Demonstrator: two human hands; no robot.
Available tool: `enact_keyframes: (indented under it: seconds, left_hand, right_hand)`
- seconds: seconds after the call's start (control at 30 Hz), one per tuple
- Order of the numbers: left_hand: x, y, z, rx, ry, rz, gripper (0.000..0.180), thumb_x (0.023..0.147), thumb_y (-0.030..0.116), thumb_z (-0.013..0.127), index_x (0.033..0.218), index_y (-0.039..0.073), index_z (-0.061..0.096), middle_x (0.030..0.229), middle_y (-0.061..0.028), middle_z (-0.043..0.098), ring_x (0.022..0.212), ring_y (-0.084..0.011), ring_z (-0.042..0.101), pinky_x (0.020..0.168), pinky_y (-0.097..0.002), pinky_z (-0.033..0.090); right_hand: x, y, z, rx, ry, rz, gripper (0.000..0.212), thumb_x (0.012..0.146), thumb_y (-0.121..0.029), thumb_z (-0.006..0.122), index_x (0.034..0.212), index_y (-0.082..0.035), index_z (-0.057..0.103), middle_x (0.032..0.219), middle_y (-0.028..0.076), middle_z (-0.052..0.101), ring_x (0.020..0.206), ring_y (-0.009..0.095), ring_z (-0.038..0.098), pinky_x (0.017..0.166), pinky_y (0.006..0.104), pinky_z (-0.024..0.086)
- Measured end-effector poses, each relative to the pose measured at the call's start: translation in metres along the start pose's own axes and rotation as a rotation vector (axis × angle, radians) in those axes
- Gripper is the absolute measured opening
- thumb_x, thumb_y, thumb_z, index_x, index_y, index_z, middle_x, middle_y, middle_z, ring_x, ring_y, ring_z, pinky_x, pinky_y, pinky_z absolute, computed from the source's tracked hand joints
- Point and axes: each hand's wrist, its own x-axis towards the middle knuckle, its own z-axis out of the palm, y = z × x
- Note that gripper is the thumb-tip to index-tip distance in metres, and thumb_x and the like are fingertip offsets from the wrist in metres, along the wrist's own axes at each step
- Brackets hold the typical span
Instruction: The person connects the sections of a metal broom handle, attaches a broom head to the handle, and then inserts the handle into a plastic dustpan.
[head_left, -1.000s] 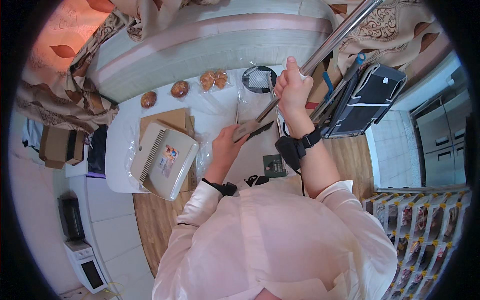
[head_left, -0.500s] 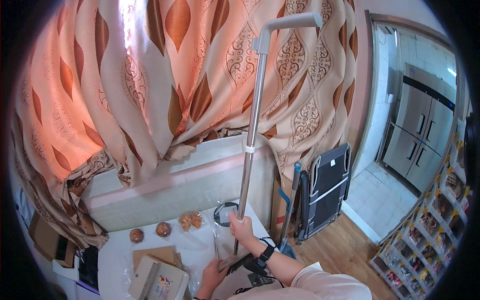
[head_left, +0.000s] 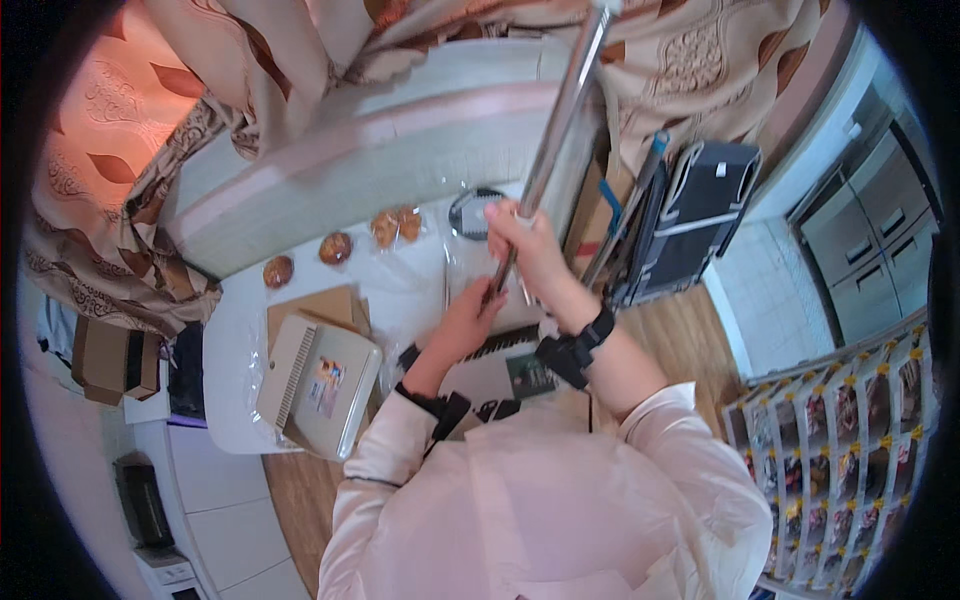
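The left hand is clasping the metal pole low, the right hand gripping higher, over the right of the bench. Whether the brush head is attached is not showing; the dustpan is lying left, poleless.

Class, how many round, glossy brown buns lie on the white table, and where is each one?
2. One round, glossy brown bun lies at the far left of the white table; the second bun is right of it, left of the paired golden-brown pastries. No others show.
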Motion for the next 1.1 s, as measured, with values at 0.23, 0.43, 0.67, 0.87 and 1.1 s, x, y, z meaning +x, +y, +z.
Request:
enact_keyframes:
  seconds: [0.23, 0.43, 0.67, 0.87, 1.1]
  left_hand:
    - [0.006, 0.011, 0.001, -0.252, 0.086, -0.009, 0.016, 0.085, 0.007, 0.053, 0.098, 0.0, 0.049, 0.085, -0.012, 0.061, 0.082, -0.0219, 0.06, 0.074, -0.0312, 0.045]
    - [0.019, 0.007, 0.023, -0.394, -0.018, 0.011, 0.017, 0.083, 0.012, 0.055, 0.098, 0.003, 0.051, 0.082, -0.0086, 0.061, 0.078, -0.0161, 0.059, 0.072, -0.0284, 0.045]
    - [0.028, 0.038, 0.054, -0.757, -0.301, 0.064, 0.017, 0.086, 0.004, 0.05, 0.103, 0.004, 0.047, 0.091, -0.0061, 0.057, 0.087, -0.0159, 0.059, 0.071, -0.027, 0.046]
    - [0.035, 0.053, 0.083, -0.734, -0.41, 0.184, 0.022, 0.085, 0.003, 0.051, 0.106, 0.001, 0.046, 0.092, -0.0073, 0.059, 0.088, -0.0155, 0.058, 0.078, -0.0285, 0.046]
    - [0.013, 0.039, 0.065, -0.314, -0.438, 0.254, 0.047, 0.087, 0.021, 0.055, 0.126, 0.003, 0.039, 0.114, -0.0125, 0.056, 0.107, -0.0192, 0.052, 0.09, -0.0325, 0.04]
  right_hand:
    - [0.006, -0.058, -0.038, -0.528, -0.153, -0.352, 0.062, 0.08, -0.028, 0.065, 0.126, -0.005, 0.03, 0.117, 0.011, 0.049, 0.102, 0.019, 0.048, 0.084, 0.0309, 0.039]
    - [0.017, -0.105, -0.02, -0.89, -0.12, -0.61, 0.064, 0.08, -0.028, 0.065, 0.128, -0.004, 0.029, 0.107, 0.015, 0.054, 0.093, 0.02, 0.056, 0.079, 0.0311, 0.047]
    - [0.027, -0.139, -0.005, -0.905, 0.065, -0.322, 0.076, 0.08, -0.029, 0.064, 0.131, 0.004, 0.018, 0.099, 0.017, 0.054, 0.08, 0.017, 0.056, 0.07, 0.0278, 0.048]
    - [0.036, -0.136, -0.015, -0.645, 0.054, -0.195, 0.065, 0.081, -0.025, 0.064, 0.128, 0.001, 0.027, 0.086, 0.009, 0.056, 0.07, 0.012, 0.056, 0.063, 0.0257, 0.048]
    - [-0.019, -0.112, -0.061, -0.872, 0.216, -0.224, 0.025, 0.087, -0.024, 0.055, 0.097, -0.002, 0.051, 0.066, 0.002, 0.055, 0.051, 0.008, 0.051, 0.045, 0.0227, 0.04]
